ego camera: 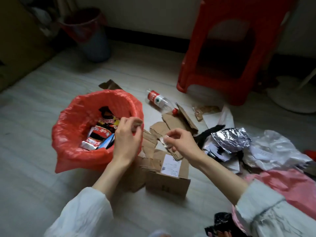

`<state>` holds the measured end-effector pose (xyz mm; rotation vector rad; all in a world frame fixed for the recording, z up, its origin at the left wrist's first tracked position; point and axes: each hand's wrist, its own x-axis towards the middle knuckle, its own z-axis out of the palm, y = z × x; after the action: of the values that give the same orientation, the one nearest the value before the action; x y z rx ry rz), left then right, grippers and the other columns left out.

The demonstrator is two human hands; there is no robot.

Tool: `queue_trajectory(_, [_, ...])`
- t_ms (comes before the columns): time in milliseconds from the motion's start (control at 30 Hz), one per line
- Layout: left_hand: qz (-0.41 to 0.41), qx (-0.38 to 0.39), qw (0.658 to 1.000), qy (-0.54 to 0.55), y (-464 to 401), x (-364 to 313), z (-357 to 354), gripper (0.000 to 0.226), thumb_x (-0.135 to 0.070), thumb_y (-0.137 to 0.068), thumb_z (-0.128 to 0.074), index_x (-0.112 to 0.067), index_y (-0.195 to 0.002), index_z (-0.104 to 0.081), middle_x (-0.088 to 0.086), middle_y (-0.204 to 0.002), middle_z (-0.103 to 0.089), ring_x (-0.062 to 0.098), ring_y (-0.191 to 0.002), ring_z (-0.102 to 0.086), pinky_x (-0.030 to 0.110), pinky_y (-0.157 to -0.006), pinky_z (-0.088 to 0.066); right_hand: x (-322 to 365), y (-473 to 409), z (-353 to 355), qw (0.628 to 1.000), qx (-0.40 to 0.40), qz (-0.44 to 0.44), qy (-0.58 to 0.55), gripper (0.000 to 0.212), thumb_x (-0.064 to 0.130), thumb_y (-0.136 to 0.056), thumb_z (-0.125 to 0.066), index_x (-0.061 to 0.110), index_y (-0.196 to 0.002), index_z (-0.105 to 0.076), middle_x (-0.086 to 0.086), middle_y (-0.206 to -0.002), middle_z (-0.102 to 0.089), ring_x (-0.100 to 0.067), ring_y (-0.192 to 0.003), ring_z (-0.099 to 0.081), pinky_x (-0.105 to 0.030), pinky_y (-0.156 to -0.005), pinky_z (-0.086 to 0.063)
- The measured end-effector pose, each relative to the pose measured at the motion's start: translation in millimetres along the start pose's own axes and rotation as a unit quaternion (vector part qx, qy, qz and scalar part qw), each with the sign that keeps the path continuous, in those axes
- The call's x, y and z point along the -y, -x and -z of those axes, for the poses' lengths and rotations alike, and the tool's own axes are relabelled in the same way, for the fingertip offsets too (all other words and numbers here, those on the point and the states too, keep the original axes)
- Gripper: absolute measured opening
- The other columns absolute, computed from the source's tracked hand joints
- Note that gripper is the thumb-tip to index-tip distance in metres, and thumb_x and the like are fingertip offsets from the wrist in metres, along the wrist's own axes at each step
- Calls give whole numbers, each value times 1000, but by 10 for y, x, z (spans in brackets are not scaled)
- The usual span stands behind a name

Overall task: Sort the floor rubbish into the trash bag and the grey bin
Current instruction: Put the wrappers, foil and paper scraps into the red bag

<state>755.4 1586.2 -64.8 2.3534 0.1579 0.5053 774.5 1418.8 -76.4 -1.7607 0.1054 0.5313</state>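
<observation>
Over red-lined bin (71,120), left hand (127,139) pinching scrap (137,124)

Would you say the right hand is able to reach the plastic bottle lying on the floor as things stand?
Probably yes. The plastic bottle lies uncovered on the floor beyond the cardboard pieces, with nothing above it. But the right hand is pinching a small white scrap, so it would likely need to drop that first.
</observation>
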Motion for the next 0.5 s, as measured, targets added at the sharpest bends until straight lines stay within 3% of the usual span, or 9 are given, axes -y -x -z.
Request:
queue_trajectory(100, [52,-98,994,-27,-154,211,524,18,4,-82,-58,-5,-96,-66,14,-95,-58,21,-83,-55,1,-78,-30,497,-87,-507,997,30,18,-76,17,8,-86,-62,6,-103,-60,-11,-94,-63,-16,-73,-60,-26,-63,-50])
queue_trajectory(167, [101,-116,988,-32,-233,391,732,26,-2,-86,-56,-6,-111,-62,16,-107,-60,27,-100,-57,16,-87,-37,756,-117,-769,985,82,-2,-150,40,9,-88,-60,2,-126,-49,-18,-111,-60,-23,-85,-63,-30,-76,-54])
queue_trajectory(233, [159,-70,984,-41,-263,542,893,40,-10,-89,-55,-8,-129,-50,15,-122,-58,28,-114,-53,33,-97,-40,934,-115,-950,970,139,-32,-199,63,15,-91,-58,8,-144,-25,-21,-134,-46,-30,-106,-60,-34,-85,-54])
queue_trajectory(300, [173,2,982,-71,-232,610,988,50,-10,-88,-56,-8,-136,-42,14,-134,-51,28,-125,-45,35,-104,-33,975,-76,-1009,974,152,-29,-168,70,22,-93,-55,17,-149,-13,-16,-148,-31,-31,-119,-53,-36,-87,-54])
queue_trajectory(367, [150,39,985,-79,-186,598,1014,47,-5,-86,-56,-6,-132,-47,14,-133,-52,27,-126,-45,32,-105,-30,940,-7,-927,984,146,-30,-97,67,26,-94,-53,19,-149,-14,-14,-146,-34,-29,-116,-54,-36,-86,-55])
queue_trajectory(500, [99,93,990,-26,-61,300,949,32,-6,-85,-57,-11,-117,-60,10,-118,-61,25,-111,-56,32,-96,-40,901,235,-541,994,96,-47,7,57,31,-94,-52,15,-143,-29,-10,-126,-53,-23,-100,-63,-33,-77,-57])
